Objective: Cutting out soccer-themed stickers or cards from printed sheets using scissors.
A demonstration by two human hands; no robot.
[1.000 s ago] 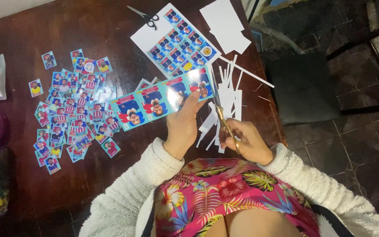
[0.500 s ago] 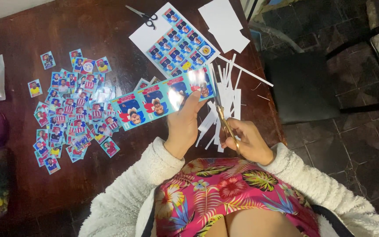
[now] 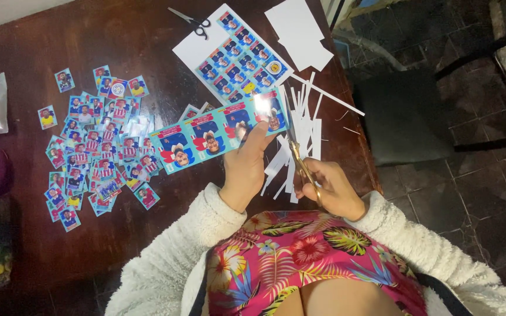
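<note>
While the left hand (image 3: pixel 247 169) pinches a strip (image 3: pixel 218 131) of blue picture cards above the dark table (image 3: pixel 106 35), the right hand (image 3: pixel 332 190) grips scissors (image 3: pixel 297 143), blades at the strip's right end. White offcuts (image 3: pixel 306 117) lie just beside the blades. Cut cards (image 3: pixel 98 143) are scattered to the left, and an uncut sheet (image 3: pixel 235 52) lies beyond the strip, second scissors (image 3: pixel 191 20) on its corner.

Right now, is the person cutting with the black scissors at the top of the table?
No, the black scissors lie untouched on the table; the right hand works gold scissors instead.
</note>
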